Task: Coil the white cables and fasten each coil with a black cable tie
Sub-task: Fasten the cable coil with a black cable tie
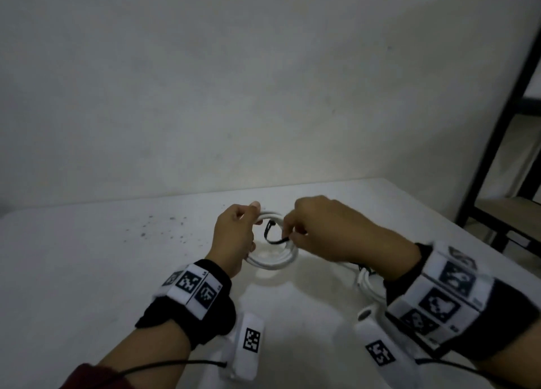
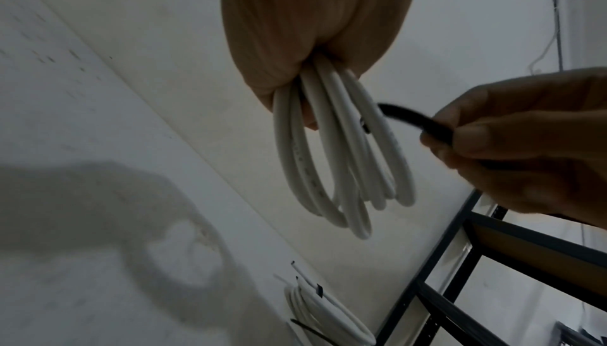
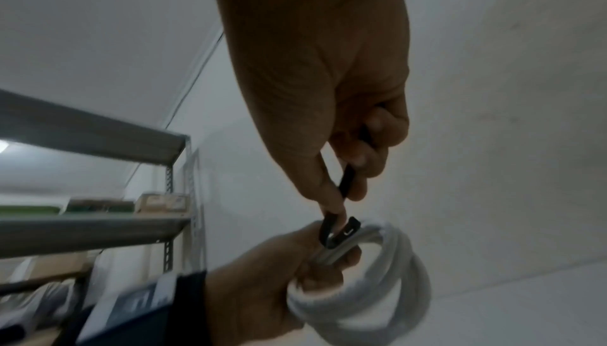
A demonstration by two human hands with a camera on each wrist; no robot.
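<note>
The left hand [image 1: 234,236] holds a white cable coil [image 1: 273,261] just above the table [image 1: 87,271], fingers and thumb curled round the bunched turns on one side, so the rest of the ring hangs free beyond the knuckles. The right hand [image 1: 325,230] pinches a black cable tie [image 1: 273,236] between thumb and fingertips, its other fingers folded in; the strap runs from that pinch round the turns right beside the left thumb. From the right wrist camera the tie's small head [image 3: 348,229] sits against the coil at the left fingertips, the strap looped but not yet drawn tight. The cable looks light and springy: the turns fan apart below the left fingers in the left wrist view, so they probably spread wherever nothing squeezes them. The best hold is close beside the tie. The thin, smooth strap likely needs a firm pinch near its end. Another coil [image 2: 325,318] lies on the table under the right wrist.
</note>
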